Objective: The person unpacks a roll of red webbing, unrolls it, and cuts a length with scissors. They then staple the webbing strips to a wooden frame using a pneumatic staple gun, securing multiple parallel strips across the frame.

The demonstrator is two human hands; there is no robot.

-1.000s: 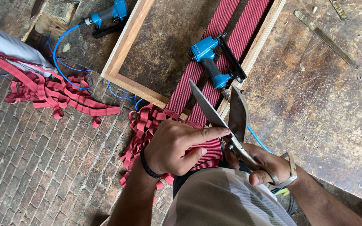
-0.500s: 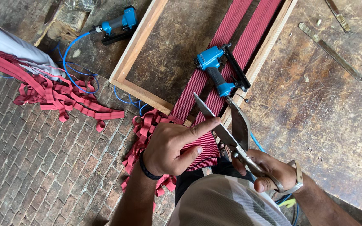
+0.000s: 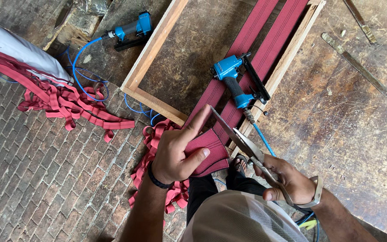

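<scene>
The left hand [image 3: 175,152] grips the loose end of a red webbing strap [image 3: 211,150], thumb under and fingers over, pulling it off the near edge of the worktop [image 3: 337,112], where it overhangs above the brick floor [image 3: 45,179]. The right hand [image 3: 290,181] is closed around the handles of large metal shears [image 3: 242,143], whose blades lie nearly together with the tip touching the strap just beside the left forefinger. The strap is one of two running side by side up the worktop across a wooden frame [image 3: 157,67], along its right rail. A blue staple gun [image 3: 236,80] lies on the straps near that rail, its blue hose [image 3: 263,139] trailing toward the near edge; a second gun [image 3: 131,31] rests beyond the frame's left rail. Offcuts of red strap [image 3: 72,105] are heaped on the floor. The webbing looks light, limp and ribbed, so it should not slip; it will likely sag unless kept taut, and is best held close to the cut line, fingers clear of the blades. The shears look heavy and stiff.
</scene>
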